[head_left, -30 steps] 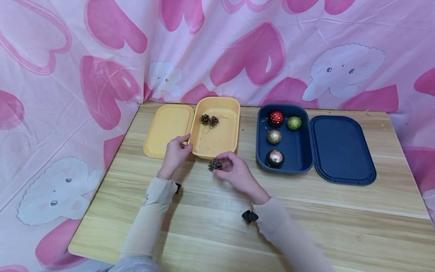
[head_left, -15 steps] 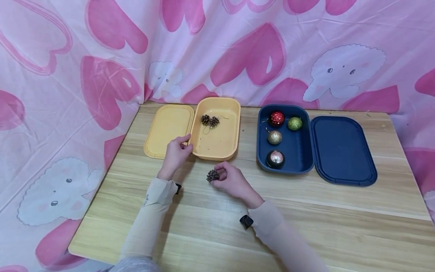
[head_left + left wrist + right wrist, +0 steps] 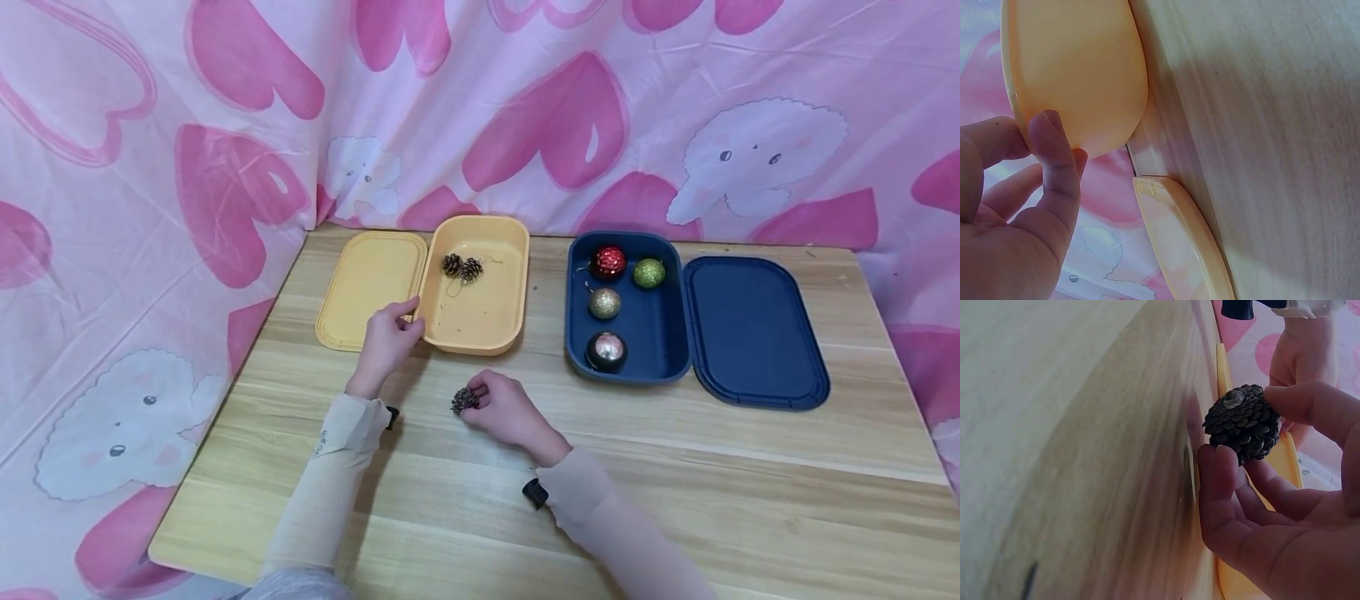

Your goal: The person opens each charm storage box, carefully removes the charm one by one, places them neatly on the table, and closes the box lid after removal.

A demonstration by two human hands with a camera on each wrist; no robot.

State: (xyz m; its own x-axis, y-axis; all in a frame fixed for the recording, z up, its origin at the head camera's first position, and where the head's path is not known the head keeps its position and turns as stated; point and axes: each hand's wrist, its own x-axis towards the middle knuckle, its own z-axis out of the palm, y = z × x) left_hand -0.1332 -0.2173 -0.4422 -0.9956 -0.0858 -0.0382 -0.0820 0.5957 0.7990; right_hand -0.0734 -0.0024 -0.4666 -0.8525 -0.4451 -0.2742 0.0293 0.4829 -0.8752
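My right hand (image 3: pixel 510 410) pinches a small brown pinecone (image 3: pixel 1244 422) between thumb and fingertips, over the table in front of the yellow box. The left hand (image 3: pixel 386 337) holds the near left corner of the yellow box (image 3: pixel 519 321), thumb and fingers at its rim in the left wrist view. Inside that box, toward the far left, lie two pinecones (image 3: pixel 470 270) with thin loops of cord. A blue box (image 3: pixel 660 346) to the right contains a red ball ornament (image 3: pixel 608 262), a green one (image 3: pixel 648 272), a gold one (image 3: pixel 603 303) and a shiny dark one (image 3: pixel 606 352).
A yellow lid (image 3: pixel 367 287) lies left of the yellow box, and a blue lid (image 3: pixel 757 333) lies against the blue box's right side. The wooden table (image 3: pixel 675 467) backs onto a pink curtain (image 3: pixel 420 108) with hearts, which also hangs along the left.
My right hand has drawn the pinecone away from the yellow box's near edge, toward me and slightly left. The left hand stays at the box corner.
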